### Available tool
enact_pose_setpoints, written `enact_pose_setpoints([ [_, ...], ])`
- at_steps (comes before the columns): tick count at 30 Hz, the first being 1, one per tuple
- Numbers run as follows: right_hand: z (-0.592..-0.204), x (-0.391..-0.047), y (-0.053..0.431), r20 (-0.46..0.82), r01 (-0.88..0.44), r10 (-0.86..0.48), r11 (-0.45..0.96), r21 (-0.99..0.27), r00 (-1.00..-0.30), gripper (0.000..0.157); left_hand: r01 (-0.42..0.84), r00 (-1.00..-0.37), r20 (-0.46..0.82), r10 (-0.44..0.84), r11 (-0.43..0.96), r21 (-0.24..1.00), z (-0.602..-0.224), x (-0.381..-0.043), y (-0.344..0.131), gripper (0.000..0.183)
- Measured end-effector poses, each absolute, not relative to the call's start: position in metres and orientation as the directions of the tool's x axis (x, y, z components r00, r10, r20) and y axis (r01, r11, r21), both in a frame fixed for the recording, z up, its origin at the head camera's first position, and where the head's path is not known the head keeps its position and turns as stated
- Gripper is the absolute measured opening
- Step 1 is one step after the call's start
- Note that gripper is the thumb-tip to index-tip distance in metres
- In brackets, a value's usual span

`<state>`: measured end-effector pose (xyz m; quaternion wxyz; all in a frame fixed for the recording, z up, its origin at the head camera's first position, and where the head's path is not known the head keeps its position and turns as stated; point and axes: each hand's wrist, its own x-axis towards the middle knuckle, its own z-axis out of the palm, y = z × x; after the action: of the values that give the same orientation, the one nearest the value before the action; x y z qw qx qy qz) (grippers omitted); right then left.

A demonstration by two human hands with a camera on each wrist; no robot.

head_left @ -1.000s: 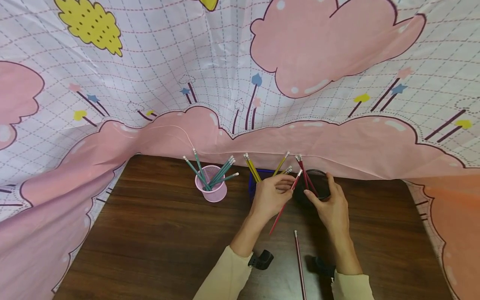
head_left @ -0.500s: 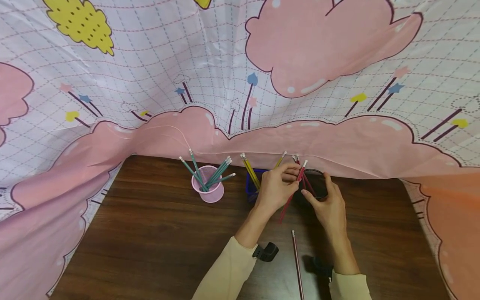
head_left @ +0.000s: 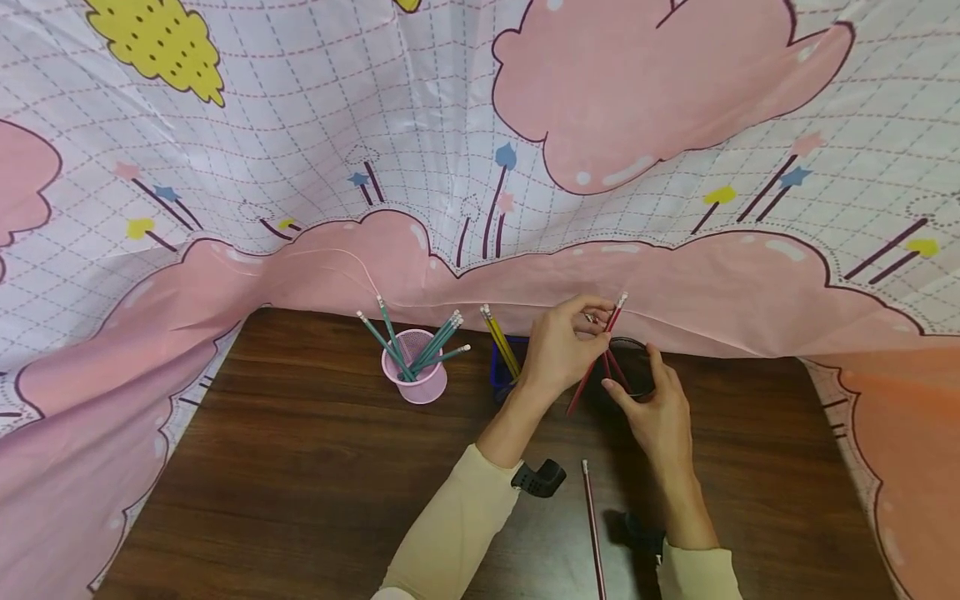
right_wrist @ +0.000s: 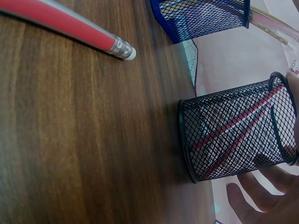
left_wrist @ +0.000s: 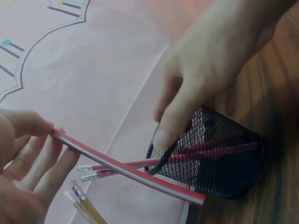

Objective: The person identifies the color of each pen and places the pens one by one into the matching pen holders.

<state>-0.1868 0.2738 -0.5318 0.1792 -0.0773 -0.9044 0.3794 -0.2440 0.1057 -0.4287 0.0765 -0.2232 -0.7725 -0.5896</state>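
Observation:
In the head view my left hand (head_left: pixel 558 354) pinches a red pencil (head_left: pixel 580 393) near its eraser end. The pencil slants, eraser end up, with its other end left of the black mesh pencil cup (right_wrist: pixel 219 140). My right hand (head_left: pixel 663 417) grips that cup near the rim, thumb on the near side and fingers round the far side. Two red pencils (left_wrist: pixel 210 153) lean inside the cup, seen through its mesh in both wrist views. Another dark red pencil (head_left: pixel 593 529) lies on the table between my forearms.
Left of the black cup, partly behind my left hand, stands a blue mesh holder (right_wrist: pixel 201 21) with yellow pencils (head_left: pixel 501 342). Farther left is a pink mesh cup (head_left: pixel 427 393) with several teal pencils (head_left: pixel 442 340). A patterned cloth (head_left: pixel 675 304) hangs behind the table (head_left: pixel 300 467).
My left hand has moved up and to the right with the red pencil, whose lower end has risen toward the black cup. My right hand has stayed on the cup.

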Motion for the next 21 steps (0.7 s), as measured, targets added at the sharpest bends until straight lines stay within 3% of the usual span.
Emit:
enact_pose_setpoints([
  [10, -0.531, -0.186, 0.273, 0.260, 0.014, 0.289, 0.694, -0.720, -0.922, 0.085, 0.461, -0.885, 0.456, 0.095, 0.034, 0.887, -0.410, -0.241, 0.110, 0.027],
  [21, -0.531, -0.186, 0.273, 0.263, 0.010, 0.287, 0.692, -0.722, -0.921, 0.086, 0.491, -0.868, 0.490, 0.084, -0.007, 0.871, -0.390, -0.232, 0.109, 0.028],
])
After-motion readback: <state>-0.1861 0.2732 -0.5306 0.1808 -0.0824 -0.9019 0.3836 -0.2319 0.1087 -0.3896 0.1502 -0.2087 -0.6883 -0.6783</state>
